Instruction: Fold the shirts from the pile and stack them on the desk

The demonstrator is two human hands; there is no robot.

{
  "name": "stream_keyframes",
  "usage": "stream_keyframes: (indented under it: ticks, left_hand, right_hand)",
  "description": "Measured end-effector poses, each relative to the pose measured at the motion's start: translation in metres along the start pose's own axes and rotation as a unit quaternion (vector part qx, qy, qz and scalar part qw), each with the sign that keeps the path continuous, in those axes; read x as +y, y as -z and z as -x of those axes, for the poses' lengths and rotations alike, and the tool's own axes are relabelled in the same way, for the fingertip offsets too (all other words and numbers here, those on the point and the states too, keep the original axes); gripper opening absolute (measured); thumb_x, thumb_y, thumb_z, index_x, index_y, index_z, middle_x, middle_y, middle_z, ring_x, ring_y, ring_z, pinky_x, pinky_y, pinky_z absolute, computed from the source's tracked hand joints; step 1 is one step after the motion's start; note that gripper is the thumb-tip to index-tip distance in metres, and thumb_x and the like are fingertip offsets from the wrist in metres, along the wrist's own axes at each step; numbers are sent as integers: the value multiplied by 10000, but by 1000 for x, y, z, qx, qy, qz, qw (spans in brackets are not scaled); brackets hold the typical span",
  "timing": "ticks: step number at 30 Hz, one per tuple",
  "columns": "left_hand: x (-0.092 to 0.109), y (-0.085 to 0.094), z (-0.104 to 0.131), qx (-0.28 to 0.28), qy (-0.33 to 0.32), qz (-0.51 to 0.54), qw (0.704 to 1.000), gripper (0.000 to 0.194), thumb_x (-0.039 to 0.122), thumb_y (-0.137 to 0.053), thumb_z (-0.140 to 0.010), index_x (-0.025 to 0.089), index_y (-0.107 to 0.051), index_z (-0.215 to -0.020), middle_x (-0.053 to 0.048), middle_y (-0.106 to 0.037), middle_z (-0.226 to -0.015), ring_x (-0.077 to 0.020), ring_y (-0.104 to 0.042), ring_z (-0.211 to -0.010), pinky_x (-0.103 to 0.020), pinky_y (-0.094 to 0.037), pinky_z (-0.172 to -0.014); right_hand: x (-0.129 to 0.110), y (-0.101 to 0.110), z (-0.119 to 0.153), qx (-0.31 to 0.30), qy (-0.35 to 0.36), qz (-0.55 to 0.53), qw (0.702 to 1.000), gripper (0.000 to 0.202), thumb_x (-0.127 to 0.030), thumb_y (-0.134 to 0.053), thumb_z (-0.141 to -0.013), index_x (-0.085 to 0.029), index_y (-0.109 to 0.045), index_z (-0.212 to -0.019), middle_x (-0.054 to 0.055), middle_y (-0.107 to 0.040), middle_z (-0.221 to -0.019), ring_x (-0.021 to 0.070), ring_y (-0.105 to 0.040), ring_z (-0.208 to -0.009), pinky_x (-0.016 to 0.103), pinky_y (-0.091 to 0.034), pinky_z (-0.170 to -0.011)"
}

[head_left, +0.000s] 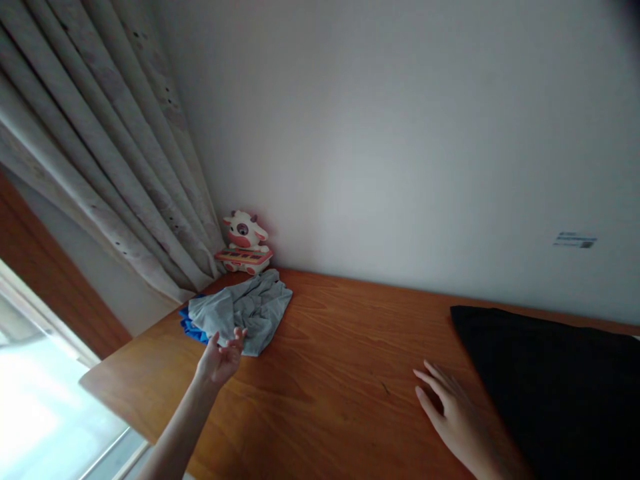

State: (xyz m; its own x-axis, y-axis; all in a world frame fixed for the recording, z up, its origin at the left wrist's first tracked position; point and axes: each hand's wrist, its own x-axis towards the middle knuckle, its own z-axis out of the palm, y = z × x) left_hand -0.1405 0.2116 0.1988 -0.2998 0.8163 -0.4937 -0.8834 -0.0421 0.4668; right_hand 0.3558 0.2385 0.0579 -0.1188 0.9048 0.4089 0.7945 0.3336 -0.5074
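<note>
On the left of the wooden table (340,353) lies a crumpled grey cloth (250,307), perhaps a garment, with a bright blue cloth (193,327) showing from under its left side. My left hand (221,359) is at the near edge of the grey cloth, palm turned up and fingers loosely curled apart; nothing is in it. Whether it touches the cloth I cannot tell. Over on the right, my right hand (447,403) has its fingers stretched out and holds nothing. It is beside the left edge of a black cloth (560,380).
A cow-shaped toy piano (245,243) stands in the back left corner, behind the grey cloth. A patterned curtain (115,147) hangs at the left, above a bright window (35,387). The pale wall (380,147) runs along the table's back edge and bears a small label (575,240).
</note>
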Motion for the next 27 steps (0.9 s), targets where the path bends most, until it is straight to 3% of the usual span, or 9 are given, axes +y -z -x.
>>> stream_keyframes:
  ticks: [3, 6, 11, 17, 18, 20, 22, 24, 27]
  left_hand:
    - [-9, 3, -1, 2, 23, 8, 1000, 298, 287, -349, -1037, 164, -547, -1223, -73, -672, -836, -43, -527, -432, -80, -417, -311]
    - [-8, -3, -8, 4, 11, 7, 1000, 268, 247, -310, -1047, 161, -563, -1073, -20, -623, -722, -20, -489, -392, -48, -377, -309]
    - [-5, -39, -18, -29, -26, -48, 998, 249, 211, -391, -1026, 184, -463, -788, 56, -478, -590, -8, -432, -371, -29, -290, -297]
    - [-59, -81, 21, -153, 51, -226, 961, 222, 308, -673, -898, 174, -563, -760, 27, -563, -622, -41, -435, -346, -106, -170, -267]
    - [-68, -82, 33, -190, 90, -282, 936, 224, 323, -719, -860, 165, -598, -756, 4, -593, -626, -64, -462, -343, -135, -178, -269]
    - [-81, -79, 53, -341, 185, -451, 804, 310, 471, -717, -843, 165, -671, -817, -62, -678, -719, -134, -590, -445, -199, -343, -348]
    - [-90, -73, 60, -464, 222, -511, 689, 484, 621, -683, -812, 153, -722, -929, -139, -731, -863, -210, -678, -625, -298, -500, -539]
    - [-100, -68, 51, -495, 147, -509, 688, 564, 691, -632, -809, 152, -738, -937, -143, -729, -857, -227, -669, -685, -348, -521, -665]
    - [-126, -63, 17, -369, -129, -530, 752, 423, 615, -663, -821, 198, -733, -800, -74, -674, -755, -211, -622, -720, -325, -510, -741]
  right_hand:
    - [-1, 2, 0, 0, 3, -1, 1000, 451, -507, -448, -938, -234, -730, -1160, 116, -608, -1420, 328, -555, -1326, 573, -422, -1126]
    - [-1, 2, 0, -4, 2, -4, 1000, 451, -498, -446, -943, -226, -731, -1162, 121, -611, -1415, 322, -557, -1325, 562, -431, -1119]
    - [-3, 3, -1, -2, -1, -12, 1000, 417, -484, -459, -941, -246, -725, -1156, 108, -603, -1427, 319, -543, -1340, 583, -399, -1140]
    - [-20, 17, 0, 22, -2, -58, 998, 502, -524, -552, -909, -224, -605, -1308, 131, -633, -1372, 306, -576, -1301, 536, -451, -1115]
    - [-23, 20, 2, 31, 0, -63, 998, 561, -528, -575, -900, -219, -549, -1368, 136, -616, -1389, 300, -570, -1309, 520, -456, -1115]
    - [-27, 23, 5, 35, 5, -67, 997, 670, -519, -611, -885, -224, -438, -1461, 142, -552, -1457, 296, -526, -1355, 512, -440, -1130]
    - [-30, 25, 8, 15, 19, -71, 997, 784, -500, -653, -857, -229, -341, -1523, 147, -472, -1527, 306, -459, -1412, 523, -412, -1150]
    - [-35, 27, 8, -22, 44, -75, 996, 895, -460, -707, -809, -214, -282, -1557, 158, -406, -1571, 323, -391, -1455, 534, -376, -1171]
    - [-48, 33, 4, -95, 71, -71, 990, 931, -370, -760, -723, -195, -350, -1540, 162, -417, -1563, 344, -365, -1461, 528, -335, -1191]
